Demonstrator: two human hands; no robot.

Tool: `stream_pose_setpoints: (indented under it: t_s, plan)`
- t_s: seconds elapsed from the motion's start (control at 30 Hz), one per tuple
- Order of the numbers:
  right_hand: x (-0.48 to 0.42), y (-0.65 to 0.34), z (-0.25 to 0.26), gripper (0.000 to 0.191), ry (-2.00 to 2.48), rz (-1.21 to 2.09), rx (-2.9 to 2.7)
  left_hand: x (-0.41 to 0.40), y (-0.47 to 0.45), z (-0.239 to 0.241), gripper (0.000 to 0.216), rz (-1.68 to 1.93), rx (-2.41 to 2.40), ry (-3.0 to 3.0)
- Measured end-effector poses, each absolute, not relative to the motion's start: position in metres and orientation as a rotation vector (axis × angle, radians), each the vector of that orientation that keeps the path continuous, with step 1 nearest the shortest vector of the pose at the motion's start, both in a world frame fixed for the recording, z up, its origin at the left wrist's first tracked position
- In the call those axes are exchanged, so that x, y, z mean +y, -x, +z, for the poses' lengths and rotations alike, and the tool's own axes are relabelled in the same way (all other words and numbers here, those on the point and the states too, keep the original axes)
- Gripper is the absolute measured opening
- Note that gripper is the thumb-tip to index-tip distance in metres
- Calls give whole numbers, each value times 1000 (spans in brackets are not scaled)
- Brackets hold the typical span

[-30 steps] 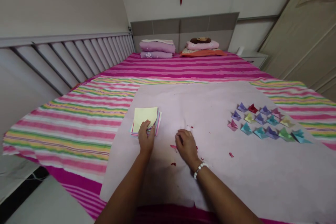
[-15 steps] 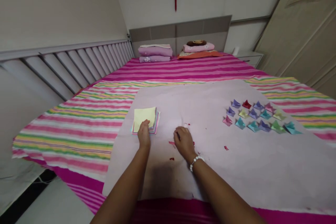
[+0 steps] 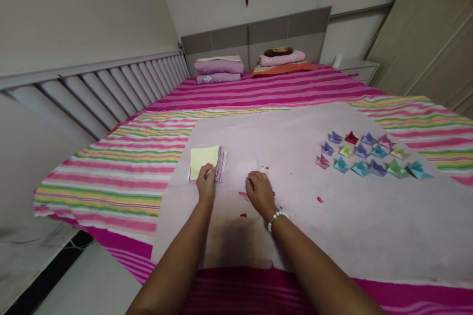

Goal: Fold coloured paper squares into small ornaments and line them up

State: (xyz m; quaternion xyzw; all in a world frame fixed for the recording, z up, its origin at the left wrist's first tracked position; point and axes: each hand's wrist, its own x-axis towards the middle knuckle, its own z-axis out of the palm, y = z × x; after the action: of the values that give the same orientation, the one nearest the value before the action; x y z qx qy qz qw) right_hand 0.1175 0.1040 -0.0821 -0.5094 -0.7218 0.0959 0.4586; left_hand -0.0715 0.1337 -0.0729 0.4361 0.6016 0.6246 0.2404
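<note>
A stack of square coloured papers (image 3: pixel 202 158), with a pale yellow sheet on top, lies on the left part of a pale cloth (image 3: pixel 281 133). My left hand (image 3: pixel 206 184) is at its near right corner, thumb and fingers closed on the edge of the papers; how many sheets they grip is hidden. On the cloth to the right rests my right hand (image 3: pixel 259 192), its fingers curled in and no object showing in them. A white bead bracelet (image 3: pixel 276 218) circles that wrist. Beside this hand lie small red paper scraps (image 3: pixel 243 194).
Rows of small folded paper figures (image 3: pixel 360 151) in several colours stand at the right of the cloth. Another red scrap (image 3: pixel 320 200) lies nearer me. The cloth covers a striped bed; folded bedding (image 3: pixel 219 67) sits by the headboard, a railing (image 3: pixel 121 78) runs left.
My left fingers have drawn in at the corner of the paper stack. My right hand stays curled in about the same place. The view has tilted slightly downward.
</note>
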Motion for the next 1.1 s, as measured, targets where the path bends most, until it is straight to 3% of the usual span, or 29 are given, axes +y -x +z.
stream_pose_setpoints:
  t_s: [0.5, 0.67, 1.1]
  plan:
    - [102, -118, -79, 17, 1268, 243, -1782, 129, 69, -70, 33, 1692, 1665, -1211]
    - [102, -118, -79, 18, 1274, 245, -1787, 129, 67, -70, 18, 1721, 1664, -1208]
    - [101, -119, -79, 19, 1285, 227, -1790, 131, 70, -67, 19, 1723, 1704, -1145]
